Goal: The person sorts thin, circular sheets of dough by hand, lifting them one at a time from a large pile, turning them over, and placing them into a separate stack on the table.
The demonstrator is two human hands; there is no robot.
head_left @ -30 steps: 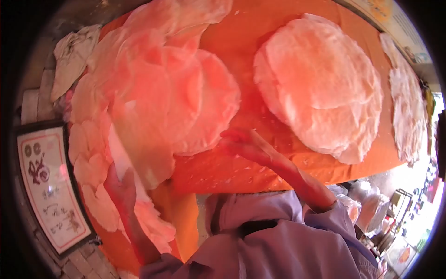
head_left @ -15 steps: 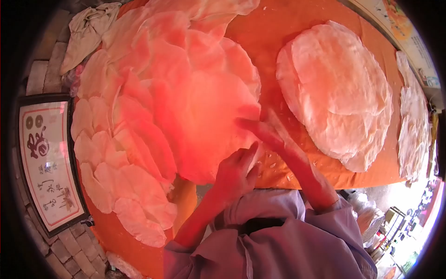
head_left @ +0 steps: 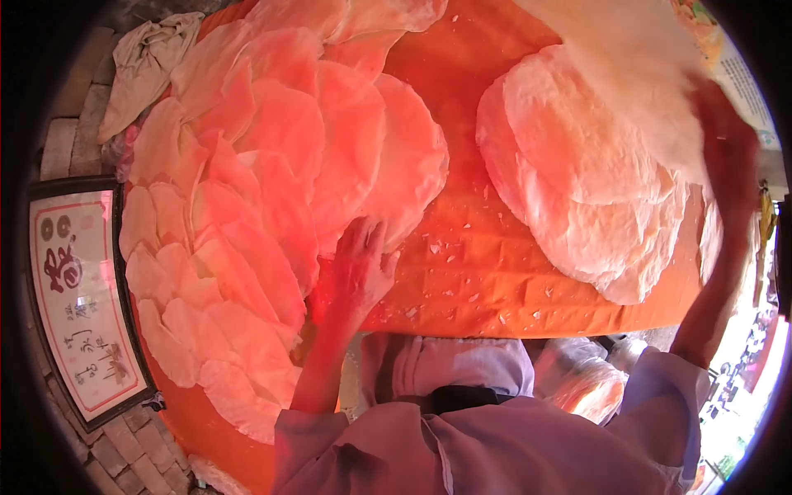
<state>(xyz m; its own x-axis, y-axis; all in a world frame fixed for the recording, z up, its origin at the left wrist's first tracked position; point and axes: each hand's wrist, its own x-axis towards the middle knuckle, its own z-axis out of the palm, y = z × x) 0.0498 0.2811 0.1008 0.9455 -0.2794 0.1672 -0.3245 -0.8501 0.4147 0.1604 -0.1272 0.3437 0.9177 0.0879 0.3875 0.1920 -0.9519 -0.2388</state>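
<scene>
Thin, pale round flatbread sheets [head_left: 272,124] overlap in layers over the left of the orange-covered table. My left hand [head_left: 363,260] is at the near edge of these sheets, fingers stretched forward and thumb apart, the fingertips touching a sheet's edge. At the far right, my right hand [head_left: 718,111] is raised and blurred, gripping the edge of a single flatbread sheet [head_left: 627,58]. That sheet hangs in motion over a pile of flatbreads [head_left: 577,165] and hides its far right part. The fingertips of my right hand are not clear.
Small flakes lie on the orange cloth [head_left: 462,280] between the two groups of sheets. A framed sign with writing [head_left: 87,301] stands along the left edge. Behind it is a brick floor [head_left: 132,454]. A crumpled cloth [head_left: 148,70] lies at the far left corner.
My right hand has swung from the left stack to the far right, carrying a sheet over the right pile. My left hand has shifted left and forward onto the sheets' edge, its fingers straighter.
</scene>
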